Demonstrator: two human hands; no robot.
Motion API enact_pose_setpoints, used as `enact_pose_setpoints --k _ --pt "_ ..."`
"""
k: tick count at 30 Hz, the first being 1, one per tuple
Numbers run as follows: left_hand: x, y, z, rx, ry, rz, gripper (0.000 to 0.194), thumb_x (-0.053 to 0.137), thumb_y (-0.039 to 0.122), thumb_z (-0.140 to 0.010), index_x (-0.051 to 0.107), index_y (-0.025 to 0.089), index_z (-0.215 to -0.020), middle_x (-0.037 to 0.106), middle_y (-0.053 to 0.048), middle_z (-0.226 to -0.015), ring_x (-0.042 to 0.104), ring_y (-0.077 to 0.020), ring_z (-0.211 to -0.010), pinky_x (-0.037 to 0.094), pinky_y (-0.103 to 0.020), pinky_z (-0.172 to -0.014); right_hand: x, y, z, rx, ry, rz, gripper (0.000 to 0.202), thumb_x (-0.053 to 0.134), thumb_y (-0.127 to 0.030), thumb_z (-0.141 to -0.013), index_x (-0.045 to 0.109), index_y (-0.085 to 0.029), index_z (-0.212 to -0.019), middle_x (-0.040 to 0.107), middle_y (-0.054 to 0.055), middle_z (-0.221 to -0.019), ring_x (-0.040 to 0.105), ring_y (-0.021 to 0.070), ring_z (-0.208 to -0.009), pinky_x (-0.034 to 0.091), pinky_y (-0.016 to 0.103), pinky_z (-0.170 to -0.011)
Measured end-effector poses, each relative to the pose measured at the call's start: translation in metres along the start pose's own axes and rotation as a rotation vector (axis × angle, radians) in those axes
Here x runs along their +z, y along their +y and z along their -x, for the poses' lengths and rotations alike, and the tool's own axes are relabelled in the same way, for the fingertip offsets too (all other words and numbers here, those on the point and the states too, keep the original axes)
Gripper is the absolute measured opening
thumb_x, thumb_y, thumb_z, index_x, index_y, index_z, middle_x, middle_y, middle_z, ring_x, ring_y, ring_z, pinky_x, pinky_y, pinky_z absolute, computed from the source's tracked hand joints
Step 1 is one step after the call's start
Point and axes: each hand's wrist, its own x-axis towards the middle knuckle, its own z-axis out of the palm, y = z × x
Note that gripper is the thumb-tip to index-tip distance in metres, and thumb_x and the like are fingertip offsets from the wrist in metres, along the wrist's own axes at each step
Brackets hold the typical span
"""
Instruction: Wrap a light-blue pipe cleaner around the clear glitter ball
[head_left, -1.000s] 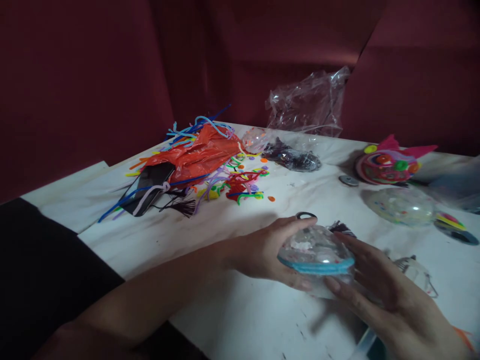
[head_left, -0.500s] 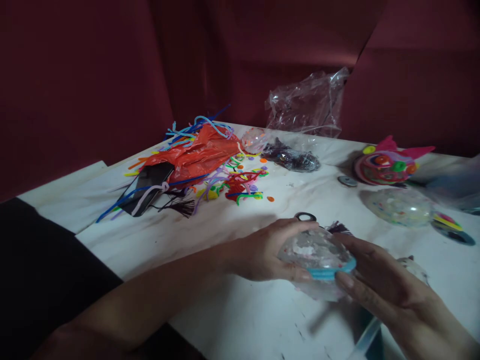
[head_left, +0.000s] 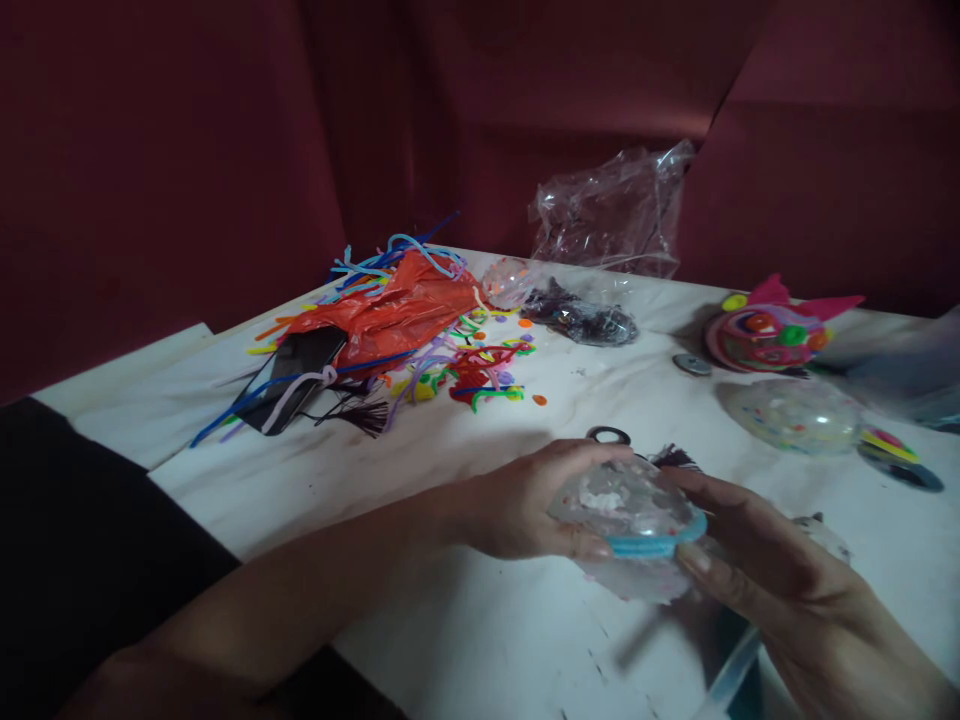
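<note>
Between my two hands is a clear, rounded, balloon-like shell (head_left: 637, 505) with whitish patches and small coloured flecks. A light blue pipe cleaner (head_left: 651, 546) runs along its near side. My left hand (head_left: 536, 505) wraps the shell from the left, its thumb at one end of the blue strip. On the right, my right hand (head_left: 757, 560) has its thumb pressed by the strip's other end and its fingers behind the shell. Just beyond the shell lie a dark ring (head_left: 608, 435), perhaps a scissors handle or tape roll, and a dark tassel (head_left: 675, 458).
A red plastic bag (head_left: 405, 305), pipe cleaners and a black phone-like slab (head_left: 296, 375) lie left. Farther back are a clear bag (head_left: 611, 210) and a dark bundle (head_left: 581, 315). A decorated pink mask-like piece (head_left: 772, 330) and a speckled clear shell (head_left: 795, 415) sit right.
My right thumb has slid slightly rightward along the blue pipe cleaner, showing more of it. The shell has tilted a little; both hands keep hold.
</note>
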Motion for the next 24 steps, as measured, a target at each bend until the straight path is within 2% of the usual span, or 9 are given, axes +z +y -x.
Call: enact_pose_setpoints --k 5,8,14,20,24 --pt "-0.002 -0.003 0.0 0.01 -0.03 0.055 0.079 0.069 0.033 -0.071 0.031 0.017 -0.138 0.035 -0.011 -0.144 0.035 -0.0234 -0.132 0.029 -0.035 -0.108 -0.001 -0.001 0.001 0.018 -0.012 0.035 0.048 0.082 -0.047 -0.099 0.054 -0.02 -0.126 0.032 0.008 -0.123 0.033 0.0317 -0.11 0.048 0.02 -0.083" --pt "-0.004 -0.006 -0.001 0.008 -0.044 0.083 0.08 0.07 0.034 -0.069 0.031 0.018 -0.138 0.034 -0.01 -0.145 0.033 -0.0229 -0.133 0.028 -0.034 -0.109 0.003 -0.005 -0.001 -0.027 0.011 0.075 0.048 0.085 -0.051 -0.095 0.059 -0.018 -0.119 0.039 0.008 -0.117 0.041 0.031 -0.103 0.052 0.019 -0.077" --pt "-0.008 -0.007 0.0 0.023 -0.079 0.118 0.082 0.07 0.031 -0.07 0.03 0.012 -0.138 0.035 -0.014 -0.143 0.034 -0.0215 -0.132 0.027 -0.031 -0.109 0.004 -0.008 0.001 -0.045 0.093 0.215 0.055 0.076 -0.063 -0.097 0.062 -0.014 -0.118 0.043 0.007 -0.113 0.041 0.0298 -0.103 0.051 0.018 -0.08" --pt "-0.008 -0.003 0.0 0.033 -0.081 0.119 0.08 0.071 0.031 -0.07 0.032 0.013 -0.138 0.038 -0.013 -0.141 0.037 -0.0221 -0.129 0.029 -0.032 -0.108 -0.003 0.001 0.002 -0.02 -0.024 0.16 0.047 0.078 -0.052 -0.102 0.053 -0.019 -0.124 0.038 0.007 -0.118 0.043 0.0278 -0.101 0.05 0.018 -0.081" --pt "-0.009 -0.004 -0.001 0.012 -0.089 0.103 0.082 0.071 0.032 -0.069 0.031 0.012 -0.138 0.037 -0.015 -0.142 0.037 -0.0239 -0.13 0.029 -0.033 -0.108 -0.006 0.007 0.0 -0.037 -0.054 0.139 0.044 0.075 -0.049 -0.104 0.05 -0.019 -0.124 0.038 0.007 -0.116 0.047 0.026 -0.095 0.049 0.017 -0.08"
